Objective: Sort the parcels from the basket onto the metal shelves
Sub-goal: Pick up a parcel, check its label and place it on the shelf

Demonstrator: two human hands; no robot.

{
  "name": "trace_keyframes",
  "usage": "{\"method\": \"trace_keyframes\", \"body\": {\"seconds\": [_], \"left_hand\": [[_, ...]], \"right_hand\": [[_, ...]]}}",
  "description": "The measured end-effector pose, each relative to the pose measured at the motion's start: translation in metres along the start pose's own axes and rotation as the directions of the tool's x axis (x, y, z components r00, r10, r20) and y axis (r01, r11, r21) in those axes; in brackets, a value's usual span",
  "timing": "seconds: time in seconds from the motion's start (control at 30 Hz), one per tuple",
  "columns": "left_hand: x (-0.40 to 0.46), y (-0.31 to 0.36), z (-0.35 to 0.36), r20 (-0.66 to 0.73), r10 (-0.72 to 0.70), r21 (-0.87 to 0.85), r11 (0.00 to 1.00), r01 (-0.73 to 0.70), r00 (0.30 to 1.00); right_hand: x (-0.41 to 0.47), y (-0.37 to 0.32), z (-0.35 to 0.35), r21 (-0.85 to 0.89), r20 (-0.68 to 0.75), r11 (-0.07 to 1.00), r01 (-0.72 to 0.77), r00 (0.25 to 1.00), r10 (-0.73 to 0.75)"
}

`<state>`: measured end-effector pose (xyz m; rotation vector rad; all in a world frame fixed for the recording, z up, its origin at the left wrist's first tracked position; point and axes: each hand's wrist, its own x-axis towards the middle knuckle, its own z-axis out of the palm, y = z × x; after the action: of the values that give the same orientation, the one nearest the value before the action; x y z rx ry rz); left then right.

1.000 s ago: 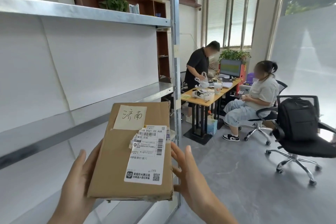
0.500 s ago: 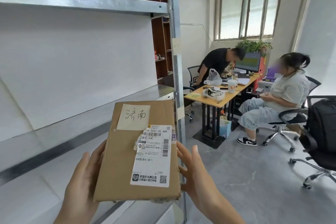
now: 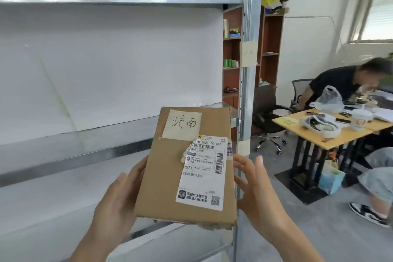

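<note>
A flat brown cardboard parcel (image 3: 187, 166) is held in front of the galvanised metal shelf (image 3: 74, 147), gripped along one edge by the left hand (image 3: 119, 204). The right hand (image 3: 255, 189) is spread beside it, so a one-sided hold could let it tip and fall.

Both hands up front, forearms reaching in from below

Left hand (image 3: 119, 202) is gripping the left edge of the parcel (image 3: 187, 168), thumb lying along its side. Right hand (image 3: 255, 187) is sitting at the right edge, fingers spread and mostly straight, palm facing in.
</note>
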<state>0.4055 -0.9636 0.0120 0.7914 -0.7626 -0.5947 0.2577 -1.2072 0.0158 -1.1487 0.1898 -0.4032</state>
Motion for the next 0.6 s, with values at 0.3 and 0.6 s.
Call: {"method": "trace_keyframes", "body": {"seconds": [0.3, 0.6], "left_hand": [[0.046, 0.033, -0.009, -0.056, -0.008, 0.291, 0.957, 0.024, 0.998], [0.095, 0.073, -0.054, 0.181, 0.027, 0.493, 0.863, -0.114, 0.983]], "right_hand": [[0.055, -0.032, 0.019, 0.013, 0.066, 1.000, 0.020, 0.998, -0.020], [0.112, -0.035, 0.053, -0.103, 0.066, 0.984, 0.142, 0.989, -0.136]]}}
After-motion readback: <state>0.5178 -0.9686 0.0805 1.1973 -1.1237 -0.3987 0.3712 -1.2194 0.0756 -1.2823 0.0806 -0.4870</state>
